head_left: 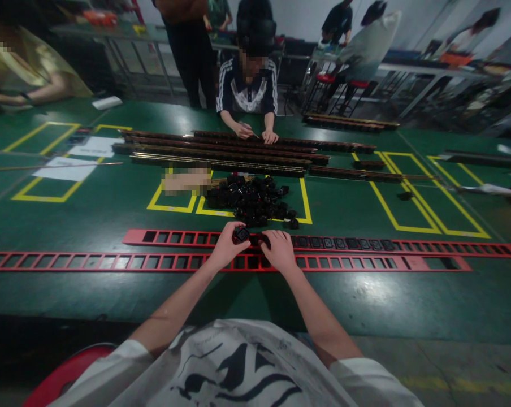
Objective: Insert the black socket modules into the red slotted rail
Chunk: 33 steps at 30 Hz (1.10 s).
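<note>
My left hand (229,247) pinches a small black square piece (242,233) between thumb and fingers, just above the far red slotted strip (134,236). My right hand (280,249) rests on the same strip, its fingers curled around a dark piece (264,240) that they mostly hide. To the right of this hand, a row of black square pieces (328,243) sits in the strip's slots. Nearer to me lies a second red slotted strip (459,263), its left part showing open slots. Beyond my hands is a heap of black pieces (249,198).
Long dark rails (221,161) lie across the green table (111,294) behind the heap. A person (249,85) opposite works at them with both hands. Yellow tape outlines (391,220) and paper sheets (66,168) mark the table. Another person (30,73) sits at far left.
</note>
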Available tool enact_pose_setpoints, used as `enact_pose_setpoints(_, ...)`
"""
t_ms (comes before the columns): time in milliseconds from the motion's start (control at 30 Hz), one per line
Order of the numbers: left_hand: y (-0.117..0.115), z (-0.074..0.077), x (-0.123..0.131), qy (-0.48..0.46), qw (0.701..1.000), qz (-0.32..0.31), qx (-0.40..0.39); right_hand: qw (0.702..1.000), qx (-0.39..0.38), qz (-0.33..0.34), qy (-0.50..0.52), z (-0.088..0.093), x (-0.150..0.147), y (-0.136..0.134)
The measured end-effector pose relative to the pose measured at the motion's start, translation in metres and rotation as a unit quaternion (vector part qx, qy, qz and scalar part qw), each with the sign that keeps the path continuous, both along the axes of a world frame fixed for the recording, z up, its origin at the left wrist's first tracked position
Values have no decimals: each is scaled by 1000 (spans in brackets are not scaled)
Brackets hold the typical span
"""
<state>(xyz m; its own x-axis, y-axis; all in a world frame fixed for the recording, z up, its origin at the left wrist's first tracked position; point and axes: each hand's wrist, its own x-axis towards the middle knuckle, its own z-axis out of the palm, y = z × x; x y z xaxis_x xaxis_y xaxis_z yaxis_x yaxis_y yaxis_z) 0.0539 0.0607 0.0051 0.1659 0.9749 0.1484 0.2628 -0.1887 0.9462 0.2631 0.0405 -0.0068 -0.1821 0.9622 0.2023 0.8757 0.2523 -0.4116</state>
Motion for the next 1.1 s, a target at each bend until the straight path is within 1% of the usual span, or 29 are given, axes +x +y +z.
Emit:
enact_pose_setpoints(67, 2, 0, 0, 39, 999, -9, 31, 1000, 0, -2, 10, 0, 0, 0)
enact_pose_setpoints(133, 3, 0, 1, 55, 997, -26, 38, 1000, 4, -3, 27, -1, 2, 0)
enact_pose_setpoints(267, 5, -3, 4, 35, 999, -36, 8, 994, 37, -13, 105, -4, 8, 2)
enact_pose_setpoints(400, 5, -6, 6, -13, 998, -41, -41, 979, 77, -30, 189, -5, 12, 2)
enact_pose_setpoints(533, 3, -7, 7, -95, 991, -56, -69, 973, 72, -39, 215, -4, 13, 1)
enact_pose_setpoints(600, 1, -8, 8, -157, 981, -62, -100, 973, 71, -39, 217, -4, 13, 1)
enact_pose_setpoints(700, -2, -11, 12, -243, 956, -69, -147, 973, 78, -43, 212, -4, 12, 2)
enact_pose_setpoints(767, -2, -11, 14, -260, 951, -65, -152, 973, 89, -40, 210, -5, 12, 2)
enact_pose_setpoints(833, -1, -9, 17, -225, 964, -51, -130, 972, 99, -34, 212, -5, 12, 2)
enact_pose_setpoints(900, 1, -6, 19, -152, 984, -35, -91, 970, 105, -34, 216, -4, 12, 2)
enact_pose_setpoints(967, 5, -1, 19, -64, 997, -29, -40, 970, 105, -36, 217, -3, 11, 2)
enact_pose_setpoints(1033, 7, 2, 19, 13, 999, -37, 17, 970, 100, -40, 219, -2, 11, 2)
enact_pose_setpoints(1100, 9, 3, 19, 65, 994, -60, 60, 970, 95, -43, 220, -2, 11, 2)
